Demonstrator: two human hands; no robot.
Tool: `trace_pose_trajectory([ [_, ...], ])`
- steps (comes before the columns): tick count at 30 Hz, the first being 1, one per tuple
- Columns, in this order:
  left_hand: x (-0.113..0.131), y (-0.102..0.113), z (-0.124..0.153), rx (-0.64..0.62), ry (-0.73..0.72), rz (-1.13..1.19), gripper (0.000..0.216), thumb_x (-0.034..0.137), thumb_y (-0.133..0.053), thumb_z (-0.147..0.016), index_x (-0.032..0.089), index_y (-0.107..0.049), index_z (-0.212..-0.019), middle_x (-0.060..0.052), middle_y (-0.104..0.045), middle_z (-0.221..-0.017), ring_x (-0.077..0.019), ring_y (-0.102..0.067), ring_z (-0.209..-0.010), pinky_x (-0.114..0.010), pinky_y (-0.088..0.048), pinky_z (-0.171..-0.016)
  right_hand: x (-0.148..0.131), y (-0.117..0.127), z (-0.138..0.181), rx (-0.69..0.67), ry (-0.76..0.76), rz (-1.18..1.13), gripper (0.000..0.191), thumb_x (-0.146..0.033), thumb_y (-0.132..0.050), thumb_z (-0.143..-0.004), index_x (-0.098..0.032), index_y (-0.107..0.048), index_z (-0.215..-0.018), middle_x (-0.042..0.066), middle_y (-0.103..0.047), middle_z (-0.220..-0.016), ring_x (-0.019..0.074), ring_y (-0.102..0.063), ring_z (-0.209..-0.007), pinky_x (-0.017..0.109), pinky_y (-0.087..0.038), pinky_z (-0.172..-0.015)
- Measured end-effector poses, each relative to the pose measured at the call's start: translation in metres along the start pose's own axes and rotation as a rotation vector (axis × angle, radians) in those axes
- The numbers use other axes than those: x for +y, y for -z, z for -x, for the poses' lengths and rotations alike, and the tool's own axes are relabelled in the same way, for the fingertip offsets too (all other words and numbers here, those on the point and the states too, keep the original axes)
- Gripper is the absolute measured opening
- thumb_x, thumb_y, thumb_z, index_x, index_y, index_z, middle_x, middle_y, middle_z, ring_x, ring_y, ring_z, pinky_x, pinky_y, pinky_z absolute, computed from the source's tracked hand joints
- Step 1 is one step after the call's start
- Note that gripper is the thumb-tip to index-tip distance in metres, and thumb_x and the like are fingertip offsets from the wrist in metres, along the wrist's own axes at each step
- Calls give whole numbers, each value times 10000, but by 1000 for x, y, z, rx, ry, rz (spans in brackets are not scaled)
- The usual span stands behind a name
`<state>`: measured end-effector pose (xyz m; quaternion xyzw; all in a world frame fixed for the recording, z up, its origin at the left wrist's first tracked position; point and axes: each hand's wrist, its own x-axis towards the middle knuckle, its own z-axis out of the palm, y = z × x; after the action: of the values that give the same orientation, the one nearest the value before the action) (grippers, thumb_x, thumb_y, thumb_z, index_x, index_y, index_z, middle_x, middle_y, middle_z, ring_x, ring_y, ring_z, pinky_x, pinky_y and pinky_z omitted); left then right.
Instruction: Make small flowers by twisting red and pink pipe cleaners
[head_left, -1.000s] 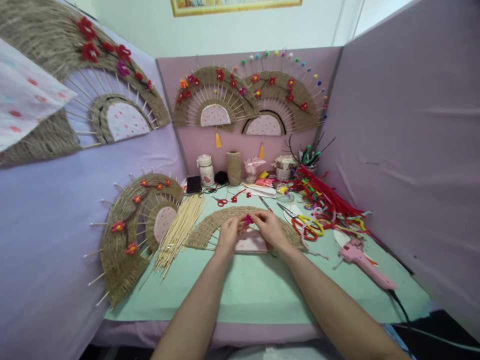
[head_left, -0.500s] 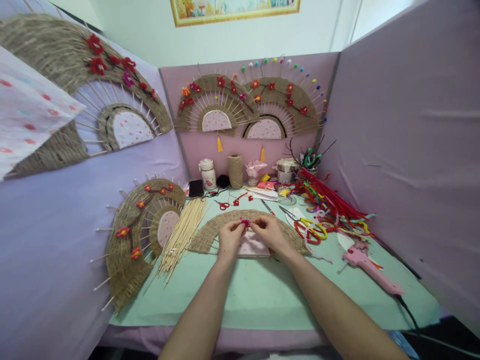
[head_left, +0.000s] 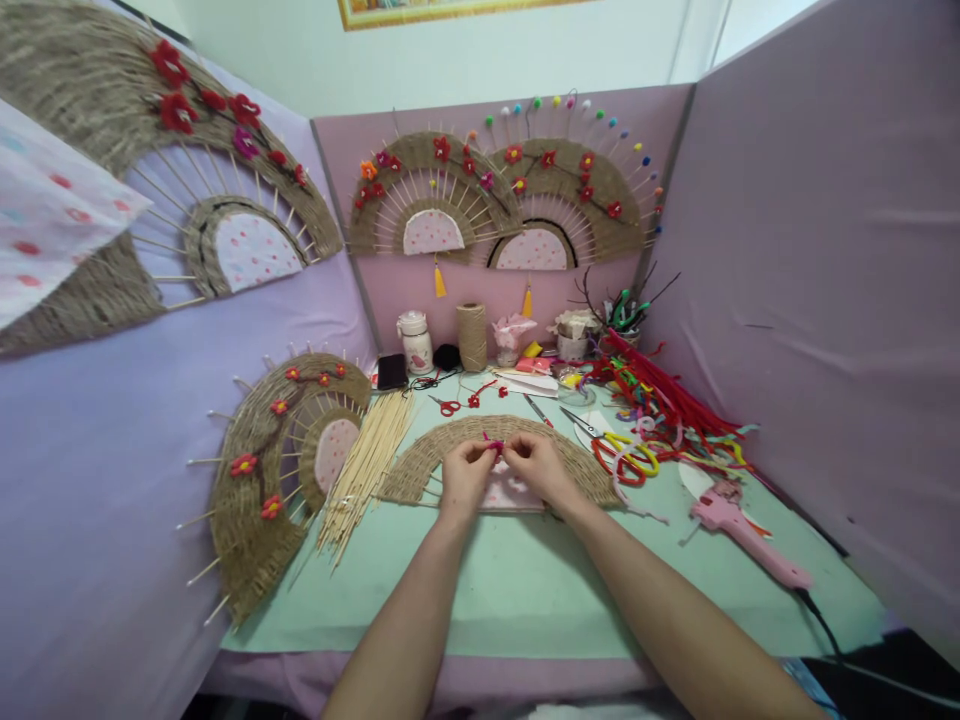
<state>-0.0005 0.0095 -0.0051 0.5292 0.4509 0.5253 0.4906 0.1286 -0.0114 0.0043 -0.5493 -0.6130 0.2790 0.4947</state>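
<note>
A small, bent magenta pipe cleaner (head_left: 496, 446) is pinched between the fingertips of both hands. My left hand (head_left: 465, 480) grips it from the left, thumb and forefinger together. From the other side, my right hand (head_left: 538, 468) pinches it too. Its exact shape is partly hidden by the fingers. Beneath both hands lies a twine-woven fan (head_left: 427, 450), its curved edge away from me. The fan's dotted pink-white cloth centre (head_left: 510, 492) shows between my wrists.
Yellow-handled scissors (head_left: 634, 455), red-handled scissors and a heap of pipe cleaners (head_left: 667, 400) lie to the right. Nearer is a corded pink glue gun (head_left: 750, 540). Thin sticks (head_left: 367, 470) lie left, beside a finished fan (head_left: 259, 480). A twine spool (head_left: 472, 338) stands behind.
Both hands stay together over the fan, fingers shifting slightly on the magenta pipe cleaner, and a magenta end now sticks up above the left fingertips. The view has tilted slightly downward.
</note>
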Motion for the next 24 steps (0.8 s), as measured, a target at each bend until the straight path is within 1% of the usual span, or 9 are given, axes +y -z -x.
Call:
trace_pose_trajectory([
  [4,6,-1,1,-57,11,117,200,250,-649,-644,127,-651,-802,-71,-671,-779,-151,-612,-728,-276,-475,-707,-5,2,2,-22,-4,-74,203,-315,-527,-739,-141,-601,-667,14,-579,-607,122,-493,-554,226,-379,-525],
  [7,12,-2,4,-90,-41,183,207,248,-656,-646,142,-619,-819,-45,-655,-769,-139,-608,-729,-268,-475,-704,-9,5,5,3,5,-122,212,-333,-541,-740,-139,-605,-685,24,-592,-635,129,-507,-578,230,-402,-549],
  [11,18,-3,6,-100,-148,177,155,245,-646,-667,151,-592,-778,-8,-628,-724,-118,-589,-698,-249,-469,-681,-14,8,7,18,24,-164,217,-345,-563,-735,-137,-618,-700,31,-604,-648,136,-519,-599,239,-416,-574],
  [16,21,-2,6,-126,-194,167,113,210,-656,-655,143,-607,-731,-6,-623,-706,-115,-584,-686,-249,-470,-692,-18,12,10,44,61,-190,187,-332,-587,-721,-150,-617,-691,18,-592,-634,134,-510,-591,240,-408,-562],
  [20,23,-2,7,-129,-195,137,104,203,-660,-656,143,-623,-732,-13,-635,-716,-120,-591,-706,-252,-469,-711,-19,16,12,37,91,-151,183,-322,-571,-739,-151,-624,-700,16,-590,-639,133,-507,-594,241,-400,-564],
  [24,24,-3,7,-132,-151,164,138,223,-683,-644,145,-617,-736,-10,-641,-718,-117,-593,-711,-250,-464,-721,-17,17,11,18,123,-114,203,-328,-546,-762,-152,-627,-704,23,-597,-653,139,-514,-615,245,-402,-578],
])
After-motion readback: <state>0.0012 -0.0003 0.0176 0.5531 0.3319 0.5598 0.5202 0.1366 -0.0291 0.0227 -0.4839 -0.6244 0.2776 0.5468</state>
